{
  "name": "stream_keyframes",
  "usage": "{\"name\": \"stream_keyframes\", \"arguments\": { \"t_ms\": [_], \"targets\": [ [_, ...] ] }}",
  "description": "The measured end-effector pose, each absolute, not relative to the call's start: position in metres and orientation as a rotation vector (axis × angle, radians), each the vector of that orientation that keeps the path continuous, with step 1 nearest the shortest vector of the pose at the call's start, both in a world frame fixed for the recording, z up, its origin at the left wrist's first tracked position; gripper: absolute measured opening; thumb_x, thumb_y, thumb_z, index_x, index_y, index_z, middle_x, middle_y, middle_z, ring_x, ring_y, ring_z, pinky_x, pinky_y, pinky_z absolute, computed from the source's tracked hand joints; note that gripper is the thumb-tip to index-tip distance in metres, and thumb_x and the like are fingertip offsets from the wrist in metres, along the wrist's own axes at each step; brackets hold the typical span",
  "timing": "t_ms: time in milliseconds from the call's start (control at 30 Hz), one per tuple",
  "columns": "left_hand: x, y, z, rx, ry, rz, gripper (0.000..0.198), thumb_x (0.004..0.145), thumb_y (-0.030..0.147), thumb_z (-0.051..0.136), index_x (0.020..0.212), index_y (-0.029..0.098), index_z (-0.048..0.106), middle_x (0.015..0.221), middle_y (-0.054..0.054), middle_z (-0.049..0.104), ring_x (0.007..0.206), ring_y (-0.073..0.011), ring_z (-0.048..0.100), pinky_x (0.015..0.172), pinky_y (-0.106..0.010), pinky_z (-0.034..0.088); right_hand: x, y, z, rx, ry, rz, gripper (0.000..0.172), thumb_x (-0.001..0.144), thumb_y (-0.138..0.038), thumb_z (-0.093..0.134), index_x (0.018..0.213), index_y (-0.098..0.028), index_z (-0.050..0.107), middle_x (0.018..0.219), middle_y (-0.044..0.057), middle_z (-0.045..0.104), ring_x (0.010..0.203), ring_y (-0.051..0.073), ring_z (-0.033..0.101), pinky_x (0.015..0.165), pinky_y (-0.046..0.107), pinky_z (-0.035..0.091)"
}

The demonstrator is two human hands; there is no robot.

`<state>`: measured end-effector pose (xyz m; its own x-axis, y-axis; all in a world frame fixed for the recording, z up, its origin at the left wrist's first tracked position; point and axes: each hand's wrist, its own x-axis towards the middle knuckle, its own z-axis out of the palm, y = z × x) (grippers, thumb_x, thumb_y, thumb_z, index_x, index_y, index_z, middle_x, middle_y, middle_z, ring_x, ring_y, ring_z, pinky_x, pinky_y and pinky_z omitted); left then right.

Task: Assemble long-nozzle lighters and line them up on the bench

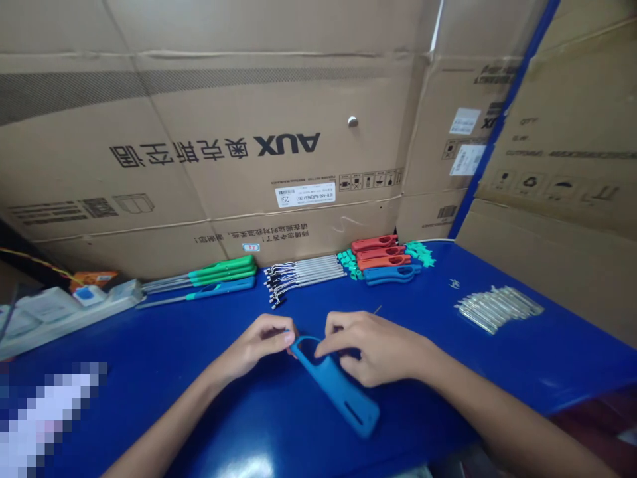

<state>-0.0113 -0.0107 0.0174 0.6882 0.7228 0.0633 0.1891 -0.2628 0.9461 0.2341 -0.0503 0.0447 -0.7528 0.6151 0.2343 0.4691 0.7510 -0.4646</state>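
A blue plastic lighter handle [343, 392] is held above the blue table, slanting down to the right. My left hand [266, 342] pinches its narrow upper end between thumb and fingers. At the oval opening, my right hand [365, 345] has its index finger bent against the rim, its other fingers curled beside the handle. Whether my right hand holds a small part cannot be made out. A thin dark piece [378, 309] sticks up just behind my right hand.
Behind lie green lighters [223, 269], metal rods with wires [308, 271], teal pieces [351, 264], and red [373, 243] and blue handles [391, 273]. Clear tubes [497, 307] lie right. A power strip [74, 315] stands left. Cardboard [213, 99] walls the back.
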Motion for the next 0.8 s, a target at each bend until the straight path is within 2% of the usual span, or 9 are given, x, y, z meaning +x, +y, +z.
{"name": "stream_keyframes", "arguments": {
  "t_ms": [100,200,300,467,633,800],
  "targets": [
    [-0.008,-0.013,0.018,1.796,0.756,0.586,0.049,0.086,0.059,0.056,0.067,0.014,0.06,0.065,-0.002,0.061,0.064,-0.0144,0.053,0.063,-0.025,0.04,0.23,-0.057,0.047,-0.835,-2.678,0.5,0.027,0.079,-0.01,0.059,0.099,-0.02,0.074,0.095,0.004,0.064,0.077,0.013,0.06,0.071,0.023,0.046],
    [-0.005,-0.013,0.016,1.776,0.798,0.635,0.047,0.086,0.06,0.056,0.076,0.014,0.062,0.067,-0.002,0.062,0.064,-0.0144,0.054,0.063,-0.026,0.042,0.232,-0.064,0.051,-0.931,-2.75,0.392,0.011,0.084,-0.021,0.065,0.086,-0.021,0.075,0.081,0.002,0.065,0.074,0.014,0.061,0.066,0.024,0.042],
    [-0.005,-0.011,0.014,1.786,0.861,0.667,0.044,0.086,0.057,0.057,0.083,0.013,0.063,0.07,-0.003,0.063,0.066,-0.0146,0.055,0.064,-0.026,0.043,0.245,-0.07,0.055,-1.203,-2.769,0.319,0.019,0.087,-0.035,0.065,0.077,-0.022,0.073,0.072,0.001,0.068,0.073,0.018,0.065,0.063,0.026,0.04],
    [-0.004,-0.011,0.009,1.861,0.916,0.627,0.039,0.085,0.052,0.059,0.077,0.014,0.062,0.071,-0.002,0.062,0.067,-0.0146,0.054,0.066,-0.027,0.042,0.286,-0.068,0.053,-2.033,-2.547,0.063,0.033,0.088,-0.048,0.06,0.077,-0.02,0.073,0.078,0.009,0.074,0.081,0.03,0.07,0.063,0.031,0.042],
    [-0.002,-0.012,0.005,1.94,0.928,0.583,0.034,0.085,0.047,0.058,0.076,0.014,0.062,0.07,-0.001,0.06,0.066,-0.0143,0.051,0.064,-0.027,0.039,0.324,-0.051,0.038,-2.405,-2.349,-0.062,0.035,0.097,-0.035,0.043,0.096,-0.014,0.071,0.093,0.018,0.073,0.09,0.035,0.07,0.067,0.036,0.045],
    [-0.002,-0.011,0.003,1.954,0.936,0.587,0.031,0.084,0.044,0.061,0.076,0.014,0.062,0.068,0.0,0.056,0.064,-0.0127,0.048,0.061,-0.025,0.038,0.335,-0.033,0.03,-2.424,-2.345,-0.018,0.031,0.093,-0.022,0.04,0.102,-0.014,0.069,0.099,0.018,0.072,0.093,0.034,0.069,0.069,0.036,0.047]
  ]
}}
